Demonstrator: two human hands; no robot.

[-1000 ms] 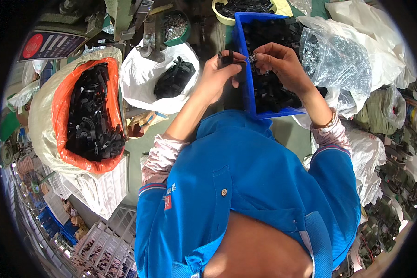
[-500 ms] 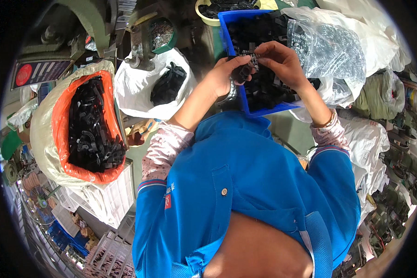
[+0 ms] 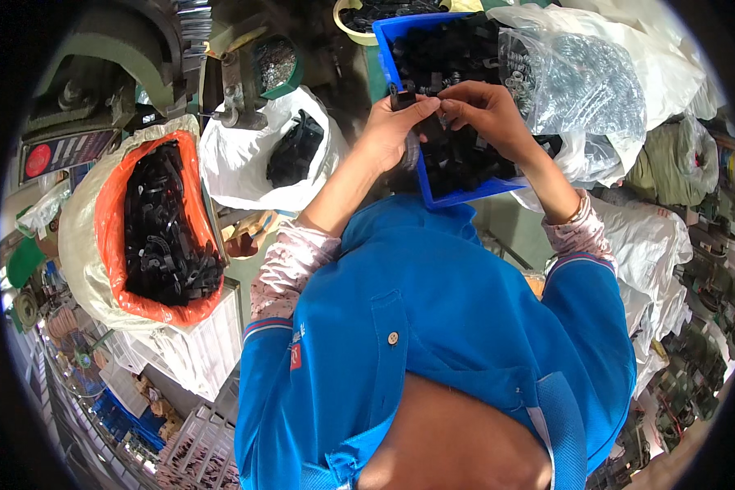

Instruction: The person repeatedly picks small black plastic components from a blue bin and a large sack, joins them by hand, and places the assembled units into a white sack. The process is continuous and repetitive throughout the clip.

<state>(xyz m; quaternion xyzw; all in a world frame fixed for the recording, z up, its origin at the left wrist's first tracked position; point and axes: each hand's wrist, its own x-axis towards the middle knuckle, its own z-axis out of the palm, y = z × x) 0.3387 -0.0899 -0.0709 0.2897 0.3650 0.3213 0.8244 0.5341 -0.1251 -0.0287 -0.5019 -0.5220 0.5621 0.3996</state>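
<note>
My left hand [image 3: 390, 131] and my right hand [image 3: 483, 113] meet over a blue bin [image 3: 465, 193] filled with small black plastic parts [image 3: 457, 159]. The left fingers pinch one small black part [image 3: 402, 100] at the bin's left rim. The right fingertips touch the same spot, closed on a small piece that I cannot make out clearly. Both forearms rise from my blue shirt at the bottom of the picture.
A clear bag of metal springs [image 3: 576, 82] lies in the bin's right side. To the left stand a white bag with black parts [image 3: 296, 151], an orange-lined sack of black parts [image 3: 165, 237], and a green press machine [image 3: 122, 73]. White sacks [image 3: 653, 237] crowd the right.
The whole view has slid so the bin sits higher in the picture. My hands have closed together over the bin's left side, still working the small black part.
</note>
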